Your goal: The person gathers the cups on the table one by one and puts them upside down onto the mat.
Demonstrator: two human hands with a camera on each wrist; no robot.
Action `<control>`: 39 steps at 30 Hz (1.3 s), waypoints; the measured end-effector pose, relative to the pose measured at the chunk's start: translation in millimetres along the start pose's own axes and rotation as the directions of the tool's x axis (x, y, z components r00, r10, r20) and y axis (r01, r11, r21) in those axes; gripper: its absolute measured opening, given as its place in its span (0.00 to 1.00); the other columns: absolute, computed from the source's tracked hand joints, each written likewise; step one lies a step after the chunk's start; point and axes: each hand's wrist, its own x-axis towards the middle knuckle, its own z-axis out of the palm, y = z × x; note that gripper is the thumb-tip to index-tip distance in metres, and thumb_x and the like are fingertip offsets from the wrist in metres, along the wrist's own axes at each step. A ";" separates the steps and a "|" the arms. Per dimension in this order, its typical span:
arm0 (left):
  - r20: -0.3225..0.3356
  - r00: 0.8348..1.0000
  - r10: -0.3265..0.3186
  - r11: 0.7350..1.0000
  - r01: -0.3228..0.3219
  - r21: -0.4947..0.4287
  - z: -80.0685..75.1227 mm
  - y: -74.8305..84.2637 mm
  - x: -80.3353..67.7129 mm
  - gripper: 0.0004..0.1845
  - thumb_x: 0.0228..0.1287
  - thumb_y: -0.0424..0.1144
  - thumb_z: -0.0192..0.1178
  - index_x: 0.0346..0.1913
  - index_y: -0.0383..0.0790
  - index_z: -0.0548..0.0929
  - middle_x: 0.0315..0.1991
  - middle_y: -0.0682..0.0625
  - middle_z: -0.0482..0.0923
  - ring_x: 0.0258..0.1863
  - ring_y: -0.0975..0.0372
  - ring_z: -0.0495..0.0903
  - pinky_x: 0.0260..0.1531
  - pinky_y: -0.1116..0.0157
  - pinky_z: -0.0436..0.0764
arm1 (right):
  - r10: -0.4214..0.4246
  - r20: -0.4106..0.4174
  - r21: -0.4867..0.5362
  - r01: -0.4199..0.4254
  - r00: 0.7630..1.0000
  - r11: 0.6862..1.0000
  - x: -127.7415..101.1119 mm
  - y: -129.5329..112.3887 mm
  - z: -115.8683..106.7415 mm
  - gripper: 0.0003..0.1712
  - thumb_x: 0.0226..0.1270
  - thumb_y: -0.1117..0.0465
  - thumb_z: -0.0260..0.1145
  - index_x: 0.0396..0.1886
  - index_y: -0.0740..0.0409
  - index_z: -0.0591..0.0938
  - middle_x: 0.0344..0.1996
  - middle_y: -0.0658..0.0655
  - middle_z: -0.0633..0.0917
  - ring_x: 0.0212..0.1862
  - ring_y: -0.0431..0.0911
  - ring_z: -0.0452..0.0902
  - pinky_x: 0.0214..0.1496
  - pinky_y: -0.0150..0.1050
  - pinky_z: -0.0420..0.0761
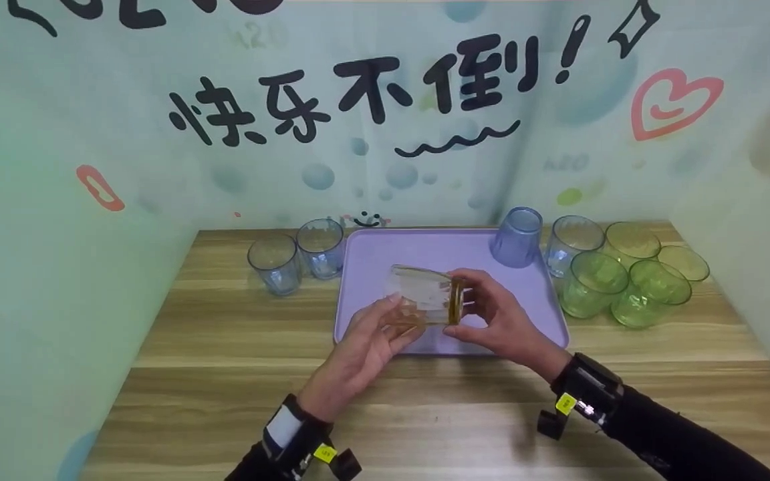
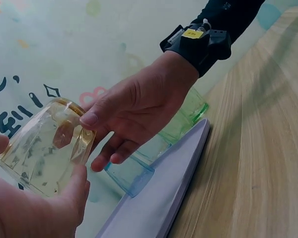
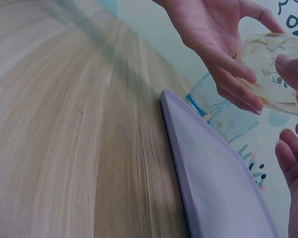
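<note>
We are holding a yellow-tinted clear cup (image 1: 425, 302) on its side above the near half of the lilac tray (image 1: 385, 257), with both hands on it. Our left hand (image 1: 365, 347) is cupping the cup's open end from below, its fingers (image 3: 238, 74) curling round the wall and the thumb lying along the near side. Our right hand (image 1: 502, 317) is pinching the cup's base end, the thumb (image 2: 92, 116) pressing on the amber-edged rim of the base and the other fingers only half curled, spreading beneath it.

On the tray's far right corner an upside-down blue cup (image 1: 517, 237) is standing. Just past the tray's right edge a clear bluish cup (image 1: 572, 242) is sitting upright, and beside that, farther from the tray, a cluster of green cups (image 1: 625, 277) is crowding together, touching one another. Off the tray's far left corner two more blue cups (image 1: 298, 260) are standing upright side by side on the wooden counter (image 1: 224, 374). Between our hands and the tray surface nothing is standing; the inverted blue cup is behind the held cup, apart from it.
</note>
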 end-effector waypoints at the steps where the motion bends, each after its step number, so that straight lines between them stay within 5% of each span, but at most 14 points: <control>1: -0.003 1.000 -0.006 1.000 0.006 0.013 -0.4 -0.1 0.1 0.15 0.72 0.40 0.61 0.52 0.31 0.78 0.52 0.37 0.76 0.50 0.51 0.80 0.61 0.53 0.73 | 0.001 0.000 -0.003 -0.001 1.000 1.000 -0.3 0.1 -0.1 0.42 0.57 0.72 0.78 0.69 0.56 0.70 0.55 0.64 0.78 0.51 0.57 0.78 0.51 0.48 0.81; 8: -0.022 0.999 -0.028 0.987 0.031 0.155 -2.0 0.6 1.9 0.22 0.74 0.44 0.59 0.59 0.28 0.73 0.52 0.38 0.76 0.53 0.51 0.78 0.60 0.52 0.74 | -0.002 0.008 -0.024 0.002 1.000 1.000 -2.7 2.3 -0.3 0.44 0.58 0.71 0.77 0.72 0.57 0.66 0.57 0.65 0.77 0.51 0.58 0.78 0.51 0.47 0.82; 12: -0.020 0.999 -0.036 0.951 0.041 0.306 -3.1 1.6 2.0 0.25 0.74 0.48 0.58 0.60 0.28 0.71 0.54 0.38 0.75 0.57 0.49 0.76 0.62 0.50 0.72 | 0.003 0.002 -0.023 -0.003 1.000 1.000 -4.4 3.2 -1.8 0.45 0.58 0.72 0.77 0.73 0.62 0.65 0.58 0.61 0.78 0.51 0.57 0.79 0.50 0.47 0.82; 17: 0.013 0.998 -0.053 0.864 0.039 0.502 -7.2 3.0 3.8 0.33 0.72 0.50 0.60 0.66 0.28 0.65 0.61 0.36 0.71 0.64 0.45 0.70 0.63 0.50 0.70 | -0.009 -0.017 0.000 0.009 1.000 1.000 -3.7 0.7 -5.7 0.44 0.58 0.73 0.76 0.73 0.61 0.67 0.56 0.62 0.79 0.52 0.57 0.77 0.51 0.46 0.81; 20: 0.044 0.997 -0.061 0.779 0.020 0.626 -10.6 3.6 5.6 0.34 0.71 0.46 0.62 0.68 0.27 0.64 0.64 0.36 0.69 0.65 0.45 0.70 0.62 0.51 0.72 | -0.019 -0.034 0.006 0.019 0.999 1.000 -3.2 0.3 -8.2 0.43 0.58 0.74 0.76 0.72 0.60 0.68 0.56 0.63 0.79 0.52 0.58 0.77 0.52 0.46 0.81; 23: 0.085 0.995 -0.055 0.644 -0.030 0.765 -15.6 3.6 6.7 0.35 0.68 0.42 0.66 0.70 0.28 0.65 0.65 0.37 0.71 0.64 0.44 0.71 0.61 0.51 0.73 | -0.012 -0.050 0.005 0.012 0.999 1.000 -4.3 1.4 -10.2 0.43 0.58 0.75 0.76 0.72 0.59 0.69 0.55 0.64 0.79 0.53 0.58 0.77 0.52 0.46 0.81; 29: 0.149 0.989 -0.009 0.244 -0.143 0.959 -25.8 1.5 8.0 0.30 0.66 0.40 0.69 0.67 0.34 0.73 0.58 0.43 0.78 0.59 0.47 0.76 0.59 0.53 0.74 | 0.029 -0.072 0.000 -0.029 0.997 1.000 -6.6 3.0 -12.0 0.43 0.58 0.72 0.77 0.72 0.54 0.71 0.56 0.62 0.79 0.53 0.59 0.77 0.53 0.47 0.81; 32: 0.193 0.981 -0.004 0.016 -0.193 0.981 -29.4 0.2 9.2 0.27 0.65 0.39 0.70 0.64 0.37 0.77 0.54 0.45 0.80 0.56 0.51 0.78 0.57 0.54 0.75 | 0.034 -0.082 0.003 -0.034 0.996 0.999 -6.8 2.9 -12.6 0.42 0.57 0.72 0.77 0.71 0.54 0.71 0.54 0.62 0.79 0.52 0.58 0.77 0.53 0.47 0.81; 34: 0.211 0.977 -0.020 -0.101 -0.212 0.972 -32.1 -0.8 10.2 0.24 0.64 0.39 0.71 0.61 0.38 0.79 0.51 0.46 0.80 0.53 0.53 0.78 0.55 0.55 0.76 | 0.028 -0.088 0.003 -0.028 0.996 1.000 -6.6 2.5 -12.9 0.42 0.57 0.73 0.77 0.71 0.55 0.71 0.53 0.62 0.80 0.51 0.58 0.77 0.53 0.46 0.81; 36: 0.235 0.971 -0.043 -0.176 -0.239 0.955 -35.2 -1.6 11.3 0.21 0.61 0.37 0.73 0.56 0.38 0.82 0.48 0.46 0.81 0.50 0.53 0.79 0.53 0.55 0.77 | 0.018 -0.092 0.008 -0.018 0.996 1.000 -6.4 2.5 -13.2 0.42 0.57 0.74 0.77 0.71 0.57 0.71 0.52 0.63 0.80 0.51 0.57 0.77 0.53 0.45 0.81; 39: 0.253 0.965 -0.068 -0.204 -0.261 0.943 -40.4 -2.8 12.7 0.17 0.59 0.33 0.72 0.51 0.38 0.85 0.46 0.47 0.83 0.48 0.54 0.80 0.52 0.56 0.77 | 0.003 -0.099 0.011 -0.002 0.995 1.000 -6.3 2.9 -13.5 0.42 0.56 0.75 0.76 0.71 0.60 0.71 0.51 0.65 0.79 0.50 0.56 0.77 0.52 0.44 0.81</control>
